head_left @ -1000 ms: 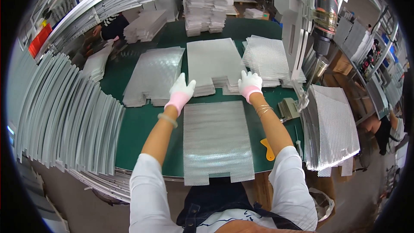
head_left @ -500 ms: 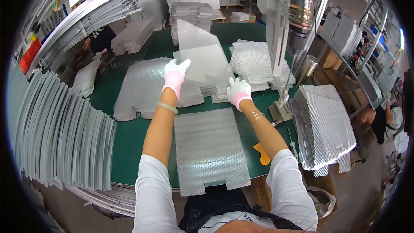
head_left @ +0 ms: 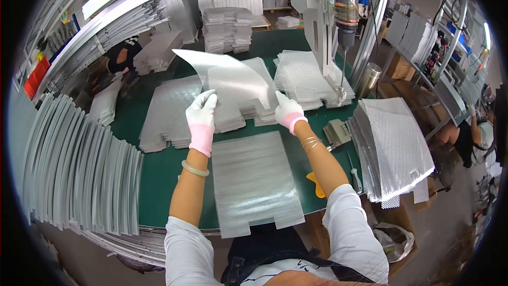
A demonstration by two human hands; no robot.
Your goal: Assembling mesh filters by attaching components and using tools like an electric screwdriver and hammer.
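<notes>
My left hand (head_left: 200, 118), in a white glove with a pink cuff, pinches the left edge of a thin translucent sheet (head_left: 233, 77). The sheet is lifted and bowed above a stack of similar sheets (head_left: 230, 123). My right hand (head_left: 290, 113), gloved alike, is closed at the sheet's right corner, fingertips against its edge. In front of me lies a silvery mesh panel (head_left: 256, 180) with a notched near edge. A second stack of sheets (head_left: 164, 116) is left of the first, and a mesh panel stack (head_left: 300, 79) stands behind my right hand.
A hanging power screwdriver (head_left: 346, 10) and a grey upright arm (head_left: 321, 37) rise at right. Nearby are a metal block (head_left: 337, 133), a yellow scraper (head_left: 316, 185), a handled tool (head_left: 355, 177) and a mesh panel pile (head_left: 394, 148). Upright panels (head_left: 79, 164) line the left.
The sheet has come up off the stack and now bends between my hands. My left hand has drawn nearer and slightly left; my right hand has closed at the sheet's corner.
</notes>
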